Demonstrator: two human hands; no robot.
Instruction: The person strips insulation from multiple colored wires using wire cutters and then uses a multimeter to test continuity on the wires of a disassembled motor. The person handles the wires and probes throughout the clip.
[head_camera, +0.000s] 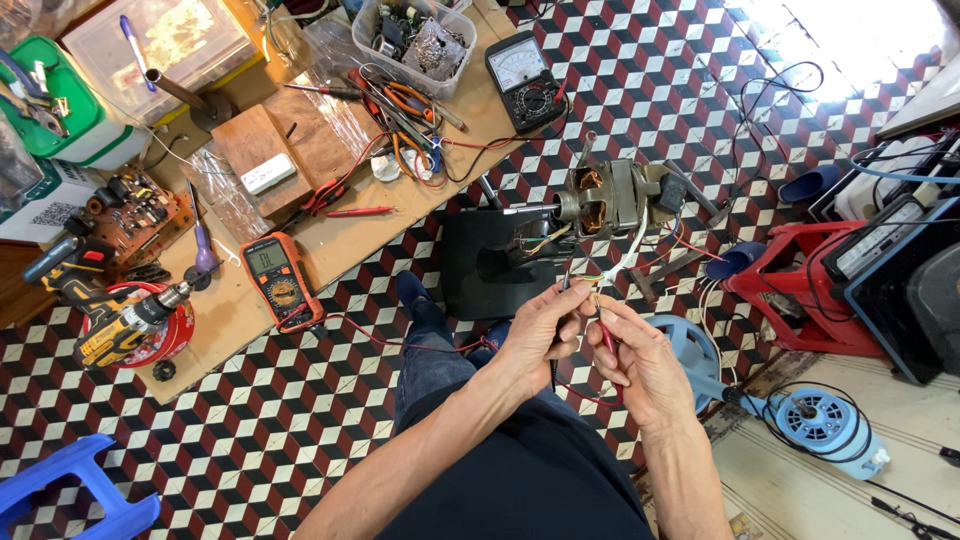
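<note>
My left hand (540, 335) pinches a black test probe and thin coloured wires that run up to an electric motor (610, 197) with copper windings, which sits on a dark stand (490, 265). My right hand (640, 360) holds a red test probe (607, 338) close to the same wire ends. A red lead runs from the hands across my lap to an orange digital multimeter (280, 280) on the wooden bench (330, 235).
The bench holds pliers (405, 110), screwdrivers, a black analog meter (525, 82), a clear parts tub (415, 40), a circuit board (135, 210) and a yellow drill (115, 325). A red stool (790, 275), blue fan parts (830, 425) and a blue stool (70, 490) stand on the patterned floor.
</note>
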